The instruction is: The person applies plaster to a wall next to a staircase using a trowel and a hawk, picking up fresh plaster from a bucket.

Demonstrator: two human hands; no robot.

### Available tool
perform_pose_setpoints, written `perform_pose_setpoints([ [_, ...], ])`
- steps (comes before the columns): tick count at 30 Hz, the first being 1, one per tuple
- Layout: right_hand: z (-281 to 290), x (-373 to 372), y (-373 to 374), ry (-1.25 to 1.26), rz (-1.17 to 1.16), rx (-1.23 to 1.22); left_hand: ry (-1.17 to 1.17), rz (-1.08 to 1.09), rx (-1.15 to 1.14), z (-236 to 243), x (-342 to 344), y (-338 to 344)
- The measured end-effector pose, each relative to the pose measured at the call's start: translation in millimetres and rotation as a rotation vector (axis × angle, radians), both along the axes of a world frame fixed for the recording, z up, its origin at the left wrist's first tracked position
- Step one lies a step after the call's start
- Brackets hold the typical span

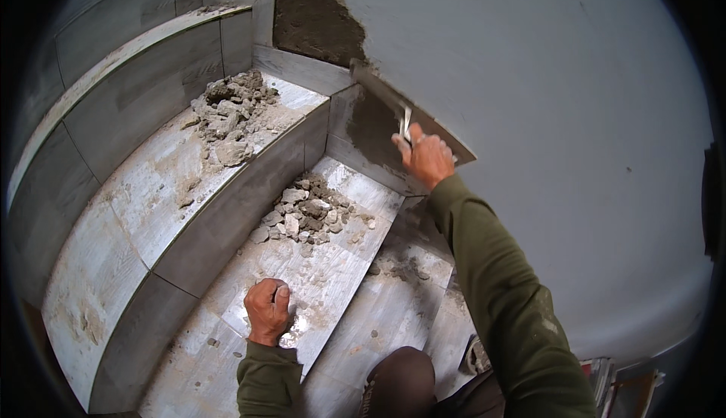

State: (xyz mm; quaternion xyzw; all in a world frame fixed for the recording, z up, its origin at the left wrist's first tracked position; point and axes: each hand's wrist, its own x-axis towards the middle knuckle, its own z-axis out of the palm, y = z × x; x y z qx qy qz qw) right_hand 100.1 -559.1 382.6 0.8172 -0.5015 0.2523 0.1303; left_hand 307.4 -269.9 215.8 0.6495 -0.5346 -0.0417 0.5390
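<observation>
My right hand [429, 157] is closed round the handle of a long plastering trowel [451, 138]. Its blade lies against the wall [544, 100], slanting along the boundary between the smooth grey face and a dark patch of mortar [370, 127] above the stair skirting tiles. Lower and to the left, my left hand [268, 312] rests as a fist on a tiled step [227, 342]. Nothing shows in that fist, apart from a dark gap by the thumb. Beyond it on the same step lies a heap of broken mortar lumps [306, 210].
A larger rubble pile [231, 116] sits on the step above, near the wall. More bare rough mortar [314, 21] shows higher up. Curved tiled steps climb to the left, with dust and crumbs on them. My knee [401, 384] is at the lower edge.
</observation>
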Motion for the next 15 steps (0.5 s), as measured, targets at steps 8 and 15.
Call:
perform_pose_setpoints([
  [8,-52.2,-29.0,34.6,0.038,-0.038,0.165,0.008,0.005,-0.04,0.9,-0.6,-1.2],
  [15,-84.9,-19.3,7.5,0.084,0.063,0.16,0.034,0.004,-0.011,0.0,0.1,0.4],
])
